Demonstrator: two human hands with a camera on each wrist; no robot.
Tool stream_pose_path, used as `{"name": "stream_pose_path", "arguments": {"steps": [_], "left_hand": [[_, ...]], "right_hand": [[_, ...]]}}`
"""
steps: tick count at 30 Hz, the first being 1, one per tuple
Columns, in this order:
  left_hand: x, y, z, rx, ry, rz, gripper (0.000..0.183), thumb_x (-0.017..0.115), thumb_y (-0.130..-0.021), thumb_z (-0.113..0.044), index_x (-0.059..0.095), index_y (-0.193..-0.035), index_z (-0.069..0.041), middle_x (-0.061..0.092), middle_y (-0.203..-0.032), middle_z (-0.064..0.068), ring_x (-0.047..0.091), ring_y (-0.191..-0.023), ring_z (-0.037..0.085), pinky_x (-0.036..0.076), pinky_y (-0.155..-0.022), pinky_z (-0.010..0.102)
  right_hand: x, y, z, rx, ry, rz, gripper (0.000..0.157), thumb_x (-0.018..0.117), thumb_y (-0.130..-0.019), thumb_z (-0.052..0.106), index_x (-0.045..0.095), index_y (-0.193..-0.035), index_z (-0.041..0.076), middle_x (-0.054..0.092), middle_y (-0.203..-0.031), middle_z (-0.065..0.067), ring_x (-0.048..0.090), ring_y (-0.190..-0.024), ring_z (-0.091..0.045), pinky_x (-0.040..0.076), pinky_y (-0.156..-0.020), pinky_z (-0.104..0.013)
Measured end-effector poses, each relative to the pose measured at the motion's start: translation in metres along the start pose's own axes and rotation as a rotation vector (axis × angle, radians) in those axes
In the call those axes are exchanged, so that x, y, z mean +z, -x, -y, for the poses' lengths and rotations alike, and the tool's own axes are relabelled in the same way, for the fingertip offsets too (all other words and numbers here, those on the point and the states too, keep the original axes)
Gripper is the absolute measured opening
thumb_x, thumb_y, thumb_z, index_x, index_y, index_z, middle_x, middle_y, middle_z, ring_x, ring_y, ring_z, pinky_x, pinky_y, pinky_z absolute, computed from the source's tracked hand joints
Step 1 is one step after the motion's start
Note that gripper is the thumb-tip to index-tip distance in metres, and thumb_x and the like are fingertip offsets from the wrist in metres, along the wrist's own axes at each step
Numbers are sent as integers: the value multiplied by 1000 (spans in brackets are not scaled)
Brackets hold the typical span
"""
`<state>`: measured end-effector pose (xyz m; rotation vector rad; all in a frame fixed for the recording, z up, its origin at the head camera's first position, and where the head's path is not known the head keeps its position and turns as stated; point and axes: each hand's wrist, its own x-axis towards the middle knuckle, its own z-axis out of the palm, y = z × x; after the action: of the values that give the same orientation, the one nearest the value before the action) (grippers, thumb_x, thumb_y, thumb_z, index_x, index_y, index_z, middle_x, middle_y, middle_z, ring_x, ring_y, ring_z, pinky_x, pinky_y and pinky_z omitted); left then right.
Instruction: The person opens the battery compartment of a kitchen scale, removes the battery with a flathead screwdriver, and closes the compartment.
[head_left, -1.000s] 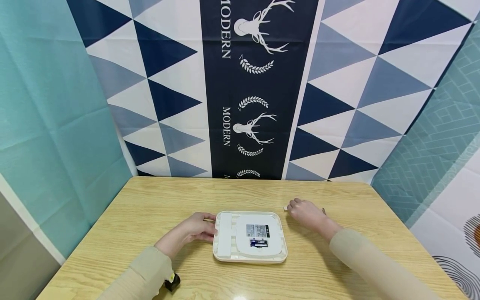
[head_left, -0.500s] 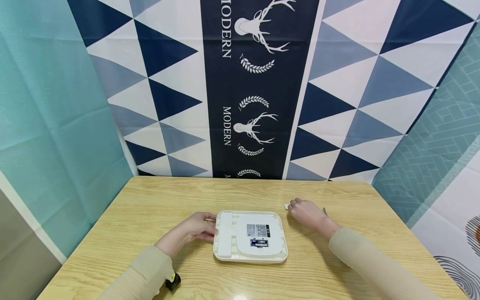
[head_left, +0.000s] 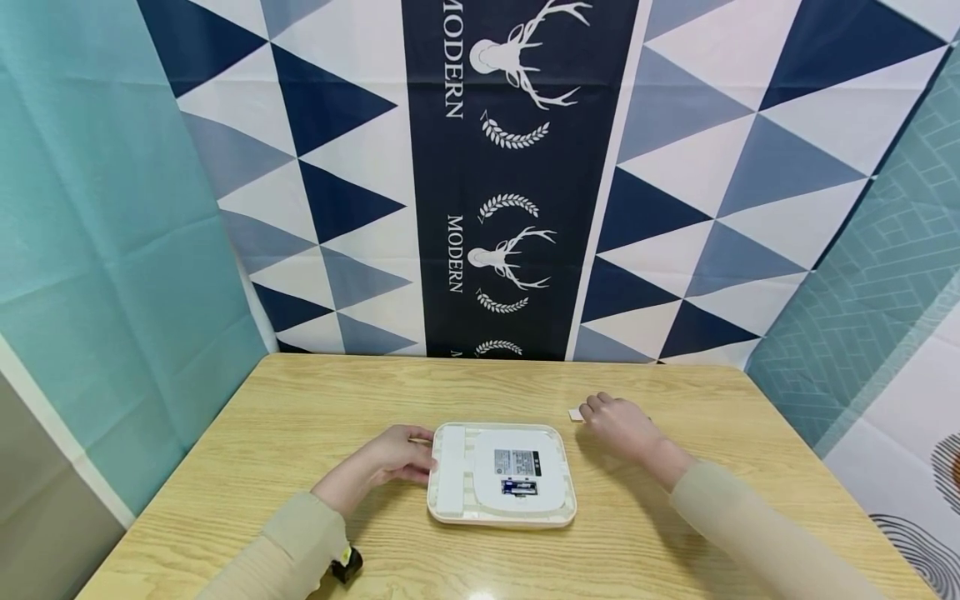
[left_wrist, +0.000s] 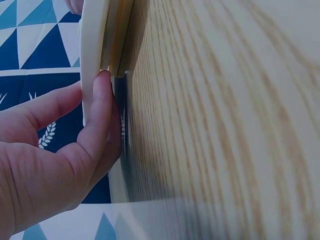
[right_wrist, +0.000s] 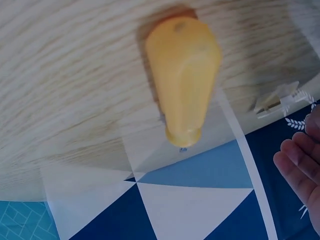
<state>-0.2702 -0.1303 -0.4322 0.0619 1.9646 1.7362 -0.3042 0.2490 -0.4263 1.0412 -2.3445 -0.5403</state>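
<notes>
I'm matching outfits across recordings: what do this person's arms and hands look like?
The left sleeve and right sleeve are plain beige, without visible markings. The left hand and right hand are ungloved, with no rings showing.

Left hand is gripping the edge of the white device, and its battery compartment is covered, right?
No, the battery compartment is uncovered: the head view shows a dark blue battery inside. The left hand does grip the edge of the white device.

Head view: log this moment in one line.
left hand: grips white rounded-rectangular plastic device | right hand: beside small white flat piece, contact unclear | dark-blue cylindrical battery: exposed
</notes>
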Motion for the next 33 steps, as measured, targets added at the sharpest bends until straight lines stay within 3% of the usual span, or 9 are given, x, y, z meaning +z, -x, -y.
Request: {"name": "stream_pose_path", "arguments": {"steps": [13,23,33], "left_hand": [[0,1,-1,-4,12,-6,54,62,-81,11,41,-132,10,65,-103,18,66,-76,19,60,-69,34],[1,7,-5,8,21,24,54,62,-81,11,40,-130,13,65,-102,19,67,-77,20,60,-70,34],[1,4,-3,3,11,8,54,61,-82,11,40,-132,11,65,-104,19,66,-77,20,60,-70,35]], "right_hand": [[-14,13,-13,114,-34,-59,11,65,-75,-5,60,-84,-1,59,-79,-10,53,-70,-24,50,-51,-31],[-25,22,-17,144,-47,-187,16,69,-69,1,53,-72,3,51,-68,-7,48,-63,-24,43,-44,-31],[-38,32,-16,201,-87,-207,14,68,-68,4,57,-77,3,55,-73,-8,49,-67,-26,42,-48,-33]]}}
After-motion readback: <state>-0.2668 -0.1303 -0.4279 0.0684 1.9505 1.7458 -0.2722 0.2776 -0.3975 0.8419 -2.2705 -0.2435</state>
